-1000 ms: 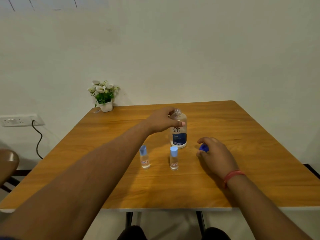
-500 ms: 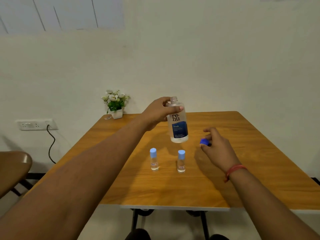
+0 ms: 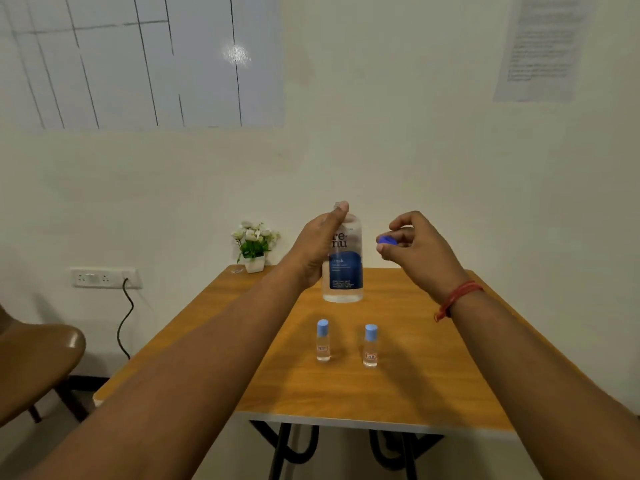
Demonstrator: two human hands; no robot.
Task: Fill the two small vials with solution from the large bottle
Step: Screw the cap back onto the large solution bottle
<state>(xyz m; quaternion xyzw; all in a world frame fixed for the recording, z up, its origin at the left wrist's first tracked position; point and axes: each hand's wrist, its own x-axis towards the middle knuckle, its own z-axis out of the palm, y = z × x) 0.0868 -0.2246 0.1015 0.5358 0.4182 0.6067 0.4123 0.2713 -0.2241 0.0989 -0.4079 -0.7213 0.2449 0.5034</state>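
above the far half of the table (image 3: 433,382) we hold the large solution bottle (image 3: 343,268) upright and clear of the wood, left hand (image 3: 320,244) wrapped around its upper body, thumb near the neck. its neck looks uncapped. our right hand (image 3: 420,247) is raised beside it, just apart, fingers pinched on the dark blue cap (image 3: 387,240).

nearer the front edge, around the middle, the two small vials (image 3: 323,340) stand upright side by side, a gap between them, each with its light blue cap on. the right vial (image 3: 370,345) sits directly below the bottle.

progress, as we judge it: bottle opened and lifted, nothing poured. contents of the vials too hard to read. remaining: put the bottle cap down, uncap both vials, fill each, recap.

potted flowers (image 3: 255,245) at the far left corner, well away.
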